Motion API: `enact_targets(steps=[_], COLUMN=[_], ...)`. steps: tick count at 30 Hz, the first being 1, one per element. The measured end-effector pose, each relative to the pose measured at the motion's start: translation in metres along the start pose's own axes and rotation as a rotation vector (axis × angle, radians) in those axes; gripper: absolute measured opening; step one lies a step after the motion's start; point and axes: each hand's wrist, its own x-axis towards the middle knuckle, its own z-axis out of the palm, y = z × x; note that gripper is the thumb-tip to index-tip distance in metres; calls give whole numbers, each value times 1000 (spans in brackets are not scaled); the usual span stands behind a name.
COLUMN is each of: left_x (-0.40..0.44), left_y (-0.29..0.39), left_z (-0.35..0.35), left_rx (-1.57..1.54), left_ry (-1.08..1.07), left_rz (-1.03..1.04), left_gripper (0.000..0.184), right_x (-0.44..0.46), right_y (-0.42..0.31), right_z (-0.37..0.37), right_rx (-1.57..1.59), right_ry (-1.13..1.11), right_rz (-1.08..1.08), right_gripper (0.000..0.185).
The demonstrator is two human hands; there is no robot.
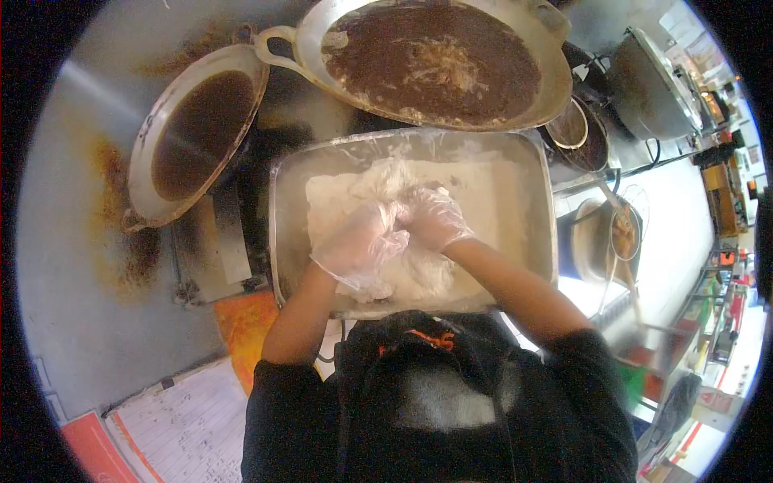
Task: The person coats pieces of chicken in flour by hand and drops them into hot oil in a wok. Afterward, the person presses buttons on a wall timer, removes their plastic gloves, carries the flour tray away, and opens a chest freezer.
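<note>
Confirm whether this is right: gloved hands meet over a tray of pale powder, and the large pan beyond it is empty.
The large pan isn't empty: the head view shows dark liquid in it. The gloved left hand and right hand do meet over the tray of pale powder.

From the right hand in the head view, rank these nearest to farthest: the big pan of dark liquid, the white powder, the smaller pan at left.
From the right hand:
1. White powder: in the tray, directly around and under the hand.
2. Big pan: just beyond the tray's far edge.
3. Smaller pan: off to the left, past the tray's left side.
</note>
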Motion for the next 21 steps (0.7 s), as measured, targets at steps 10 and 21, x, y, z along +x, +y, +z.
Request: enact_targets(steps=[10,21], left_x=[-18,-33], left_y=[-66,-74], left_z=[-34,-40], left_rx=[-636,-769], left_ry=[671,862], left_rz=[262,99], left_gripper=[28,23], right_x=[-7,-2], right_y=[0,-13], right_z=[-14,-29], right_rx=[-58,-53], right_ry=[-82,-144], right_rz=[-71,-137], right_gripper=[44,42])
